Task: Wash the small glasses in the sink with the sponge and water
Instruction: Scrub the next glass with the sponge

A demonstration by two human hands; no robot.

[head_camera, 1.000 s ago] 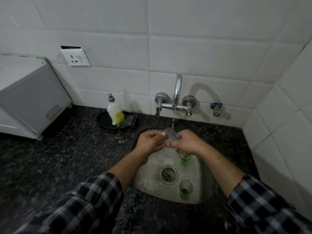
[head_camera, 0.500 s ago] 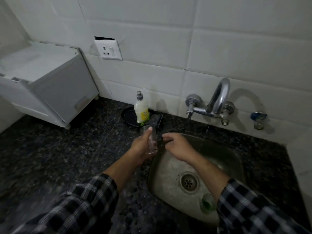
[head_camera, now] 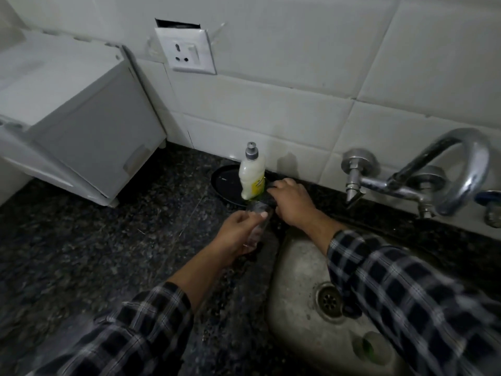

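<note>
Most of the washing looks to lie ahead, judging by how things sit. On the dark stone counter (head_camera: 108,253) nothing washed has been set aside to drain. In the steel sink (head_camera: 298,267) at the right a greenish glass (head_camera: 366,348), blurred, sits near the front edge and waits its turn; the right sleeve may hide more. No water can be seen coming from the tap (head_camera: 461,164) at the far right.

Against the far wall, left of the sink, a black tray (head_camera: 225,183) carries the soap bottle (head_camera: 252,177), upright. The right hand (head_camera: 292,202) reaches over the sink's far-left corner to that tray, fingers bent down over a dark patch just right of the bottle, which I take to be the sponge (head_camera: 269,199). Whether they grip it cannot be told.

The left hand (head_camera: 235,234) hovers over the counter just left of the sink, fingers and thumb wrapped round a small clear glass (head_camera: 257,221), mouth tilted toward the tray. It seems to await scrubbing, then rinsing.
</note>
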